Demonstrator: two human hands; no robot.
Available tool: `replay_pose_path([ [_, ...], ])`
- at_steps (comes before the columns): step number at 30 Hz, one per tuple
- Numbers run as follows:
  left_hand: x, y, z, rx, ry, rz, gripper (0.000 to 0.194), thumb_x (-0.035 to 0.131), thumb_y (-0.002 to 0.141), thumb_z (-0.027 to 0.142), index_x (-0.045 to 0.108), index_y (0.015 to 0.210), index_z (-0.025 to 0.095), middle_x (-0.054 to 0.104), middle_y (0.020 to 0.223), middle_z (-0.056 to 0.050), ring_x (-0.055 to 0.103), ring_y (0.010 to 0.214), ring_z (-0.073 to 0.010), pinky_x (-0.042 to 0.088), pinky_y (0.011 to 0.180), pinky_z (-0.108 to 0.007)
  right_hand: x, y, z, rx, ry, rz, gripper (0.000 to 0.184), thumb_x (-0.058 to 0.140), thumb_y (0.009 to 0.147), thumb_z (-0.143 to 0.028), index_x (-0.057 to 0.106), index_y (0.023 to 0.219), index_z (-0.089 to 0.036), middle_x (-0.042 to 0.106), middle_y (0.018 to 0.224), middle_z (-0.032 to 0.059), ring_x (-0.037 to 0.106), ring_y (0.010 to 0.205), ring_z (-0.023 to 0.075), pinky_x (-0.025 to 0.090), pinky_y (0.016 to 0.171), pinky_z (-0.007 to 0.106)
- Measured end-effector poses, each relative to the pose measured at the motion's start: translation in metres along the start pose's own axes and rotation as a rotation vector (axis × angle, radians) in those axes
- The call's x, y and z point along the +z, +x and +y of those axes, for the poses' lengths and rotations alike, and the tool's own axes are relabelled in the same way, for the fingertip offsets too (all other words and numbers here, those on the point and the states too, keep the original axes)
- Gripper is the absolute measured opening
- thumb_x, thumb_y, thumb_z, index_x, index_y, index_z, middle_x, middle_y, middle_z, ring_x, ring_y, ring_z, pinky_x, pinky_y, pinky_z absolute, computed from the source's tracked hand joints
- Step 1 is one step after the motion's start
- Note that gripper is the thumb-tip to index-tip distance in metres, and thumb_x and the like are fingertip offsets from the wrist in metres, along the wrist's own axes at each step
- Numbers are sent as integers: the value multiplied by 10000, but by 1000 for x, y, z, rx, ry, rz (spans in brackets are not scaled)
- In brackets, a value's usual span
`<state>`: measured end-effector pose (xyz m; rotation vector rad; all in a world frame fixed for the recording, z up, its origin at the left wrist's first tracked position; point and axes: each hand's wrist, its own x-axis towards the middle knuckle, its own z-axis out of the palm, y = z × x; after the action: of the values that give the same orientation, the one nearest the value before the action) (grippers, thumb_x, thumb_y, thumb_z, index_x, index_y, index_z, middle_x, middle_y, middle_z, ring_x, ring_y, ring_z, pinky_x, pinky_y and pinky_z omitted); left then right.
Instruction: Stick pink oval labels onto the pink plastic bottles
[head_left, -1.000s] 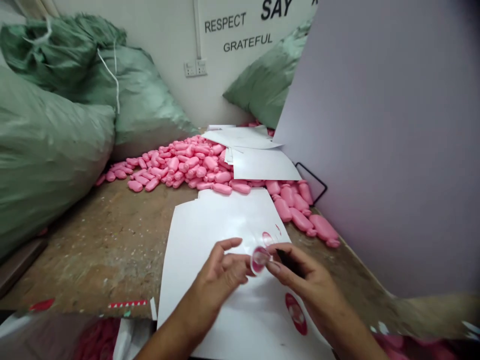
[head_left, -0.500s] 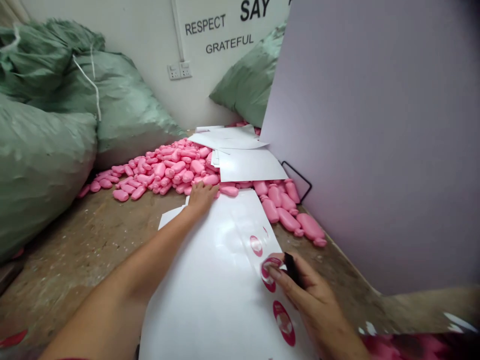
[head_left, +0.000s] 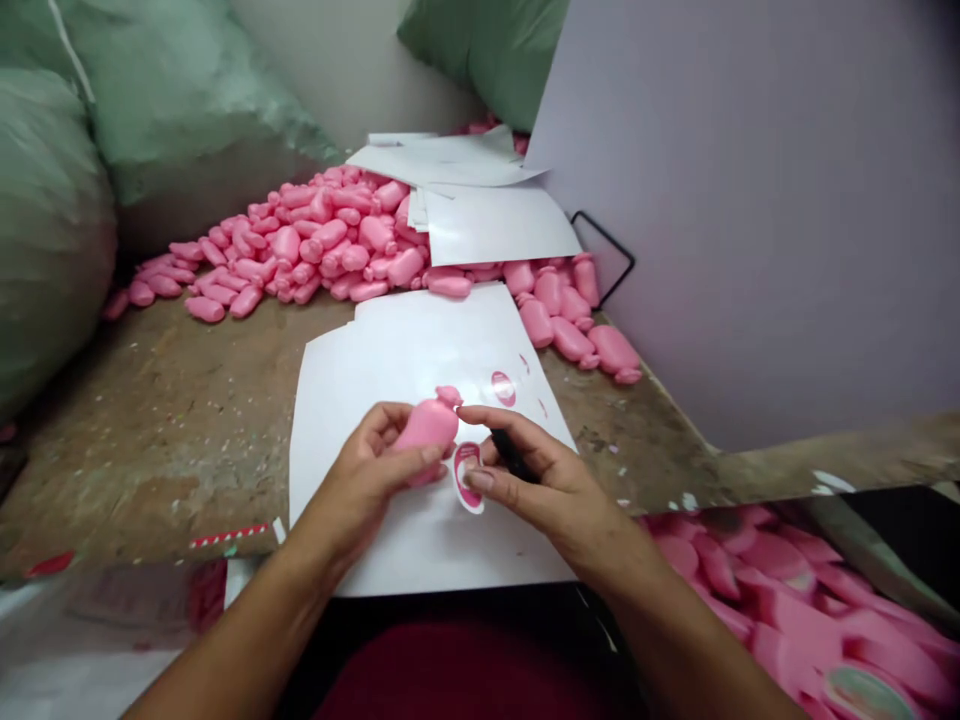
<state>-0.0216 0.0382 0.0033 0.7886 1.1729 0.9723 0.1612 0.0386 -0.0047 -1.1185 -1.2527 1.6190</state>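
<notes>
1. Head view: the left hand (head_left: 358, 490) is closed around a pink plastic bottle (head_left: 427, 425), held above a white label sheet (head_left: 352, 400) near the bench's (head_left: 150, 470) front edge.
2. The right hand (head_left: 544, 483) is closed on a black pen-shaped tool (head_left: 512, 455). Its fingertips (head_left: 480, 482) touch an oval pink label (head_left: 467, 478).
3. Heaped pink bottles (head_left: 322, 235) lie along the bench's far edge. Green woven sacks (head_left: 52, 220) stand at the left edge.

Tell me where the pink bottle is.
In the head view, the pink plastic bottle sits in the left hand, above the white sheet, beside the right hand.
</notes>
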Motion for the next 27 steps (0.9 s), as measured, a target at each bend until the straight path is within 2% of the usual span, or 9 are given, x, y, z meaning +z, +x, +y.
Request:
replay_pose_path([
  [2, 2, -22, -8, -76, -85, -43, 420, 812, 714, 275, 626, 1082, 196, 686, 1006, -50, 630, 860, -144, 487, 729, -235, 10, -1, -1, -13, 36, -68, 339, 727, 791, -292, 625, 1113, -258, 605, 817, -37, 570, 752, 123, 482, 731, 264],
  [4, 0, -32, -11, -96, -180, -44, 408, 790, 742, 239, 631, 1116, 203, 690, 983, -34, 624, 854, -123, 482, 751, -220, 18, -1, -2, -27, 52, -104, 292, 716, 807, -290, 605, 1076, -259, 605, 807, -40, 572, 733, 120, 481, 710, 266],
  [8, -10, -35, -14, -85, -412, 58, 366, 719, 787, 181, 592, 1127, 233, 682, 976, -14, 656, 886, -147, 521, 804, -277, 26, -2, -2, -44, -20, -84, 313, 686, 846, -344, 573, 1126, -261, 607, 781, -39, 587, 718, 136, 475, 694, 293],
  [13, -7, -41, -22, -70, -500, 38, 305, 655, 875, 349, 597, 1152, 235, 662, 1028, -36, 653, 899, -166, 536, 806, -310, 30, -10, -2, -84, -210, -3, 283, 626, 882, -370, 573, 1133, -249, 604, 774, -22, 585, 730, 156, 460, 681, 304],
  [16, 0, -46, -23, -38, -460, 62, 381, 709, 840, 431, 610, 1156, 243, 657, 1024, -18, 642, 912, -149, 513, 831, -281, 32, -13, -2, -147, -328, 27, 280, 595, 894, -354, 568, 1155, -256, 604, 768, -20, 581, 711, 161, 445, 655, 304],
  [20, 3, -48, -24, 35, -228, 194, 594, 859, 695, 317, 599, 1227, 268, 666, 912, 20, 627, 858, -123, 476, 833, -251, 34, -16, -1, -192, -477, 44, 290, 561, 910, -332, 562, 1191, -260, 596, 720, -30, 578, 658, 161, 413, 595, 295],
  [23, 0, -47, -26, 94, -162, 262, 570, 857, 689, 289, 611, 1203, 258, 645, 812, 38, 614, 759, -112, 480, 783, -257, 33, -17, -1, -184, -491, -28, 306, 569, 914, -342, 564, 1208, -256, 636, 735, -23, 617, 683, 168, 443, 612, 297],
  [27, -3, -46, -25, 148, -157, 283, 500, 843, 692, 253, 604, 1130, 238, 638, 763, 45, 616, 722, -111, 479, 763, -255, 24, -16, 3, -80, -354, -35, 340, 629, 878, -394, 579, 1183, -253, 740, 877, 20, 703, 854, 206, 520, 766, 342],
])
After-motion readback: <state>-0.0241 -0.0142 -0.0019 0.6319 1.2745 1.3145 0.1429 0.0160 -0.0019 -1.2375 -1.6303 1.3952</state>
